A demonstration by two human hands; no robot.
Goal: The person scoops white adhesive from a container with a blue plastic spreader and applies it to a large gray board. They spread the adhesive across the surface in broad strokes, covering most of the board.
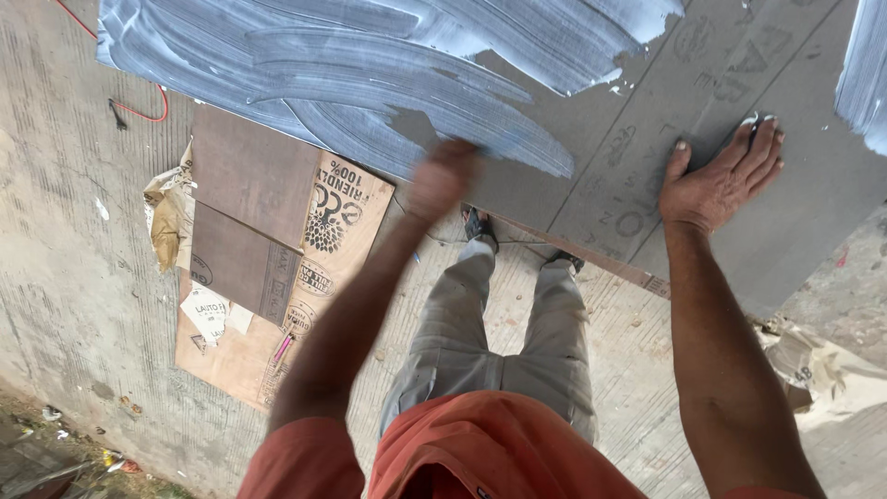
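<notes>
Left hand (442, 177) blurred over grey board (647, 176), grip unclear; white paste (351, 65) smeared far left; right hand (721, 180) flat, fingers spread on board; flattened cardboard box (277, 268) left

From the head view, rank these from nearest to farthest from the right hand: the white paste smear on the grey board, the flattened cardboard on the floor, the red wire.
Measured from the right hand, flat on the grey board:
1. White paste smear, to its left on the board.
2. Flattened cardboard, on the floor, farther left beyond the blurred left hand.
3. Red wire, far left on the concrete.
</notes>
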